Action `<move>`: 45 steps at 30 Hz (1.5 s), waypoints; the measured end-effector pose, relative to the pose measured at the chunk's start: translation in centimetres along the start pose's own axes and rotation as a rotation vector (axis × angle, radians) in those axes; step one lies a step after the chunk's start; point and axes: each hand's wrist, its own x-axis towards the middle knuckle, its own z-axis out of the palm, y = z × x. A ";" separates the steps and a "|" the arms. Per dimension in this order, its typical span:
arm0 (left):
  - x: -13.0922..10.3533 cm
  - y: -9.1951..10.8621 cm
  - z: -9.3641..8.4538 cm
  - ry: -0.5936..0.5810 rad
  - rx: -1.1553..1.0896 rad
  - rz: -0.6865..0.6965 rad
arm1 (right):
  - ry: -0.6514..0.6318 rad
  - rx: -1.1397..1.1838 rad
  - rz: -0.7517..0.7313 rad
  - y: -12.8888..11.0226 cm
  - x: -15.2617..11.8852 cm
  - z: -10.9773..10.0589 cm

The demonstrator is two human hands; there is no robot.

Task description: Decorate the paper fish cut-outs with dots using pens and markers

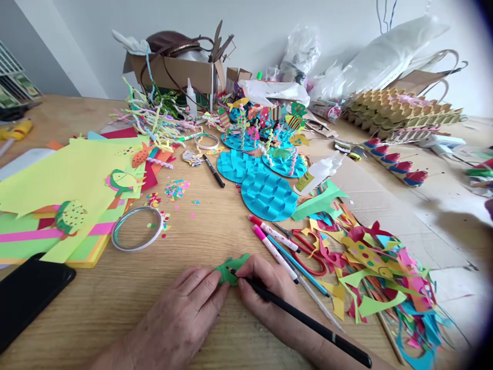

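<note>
A small green paper cutout [228,275] lies on the wooden table in front of me, partly hidden under my fingers. Resting flat, my left hand [188,308] presses its stretched fingertips on the cutout's left side. My right hand [267,288] grips a long black pencil [304,319], its sharpened tip touching the green paper. Just beyond my right hand lie a pink marker [274,252], a red marker [275,234], a blue pen [300,264] and red-handled scissors [310,252].
Colored paper sheets [77,159] with paper fish and a black phone [33,298] lie left. A tape roll [137,250] is nearby. Blue woven paper ovals [269,195] and a glue bottle [316,174] stand ahead. Paper scraps [381,267] cover the right; egg cartons [400,113] stack behind.
</note>
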 end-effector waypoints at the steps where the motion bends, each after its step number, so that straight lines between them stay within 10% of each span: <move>1: 0.0 0.0 0.0 -0.006 -0.001 0.003 | 0.003 -0.011 -0.007 0.0 0.0 0.0; 45: -0.4 0.0 0.3 -0.043 0.007 -0.003 | -0.033 -0.020 -0.012 0.2 0.0 0.4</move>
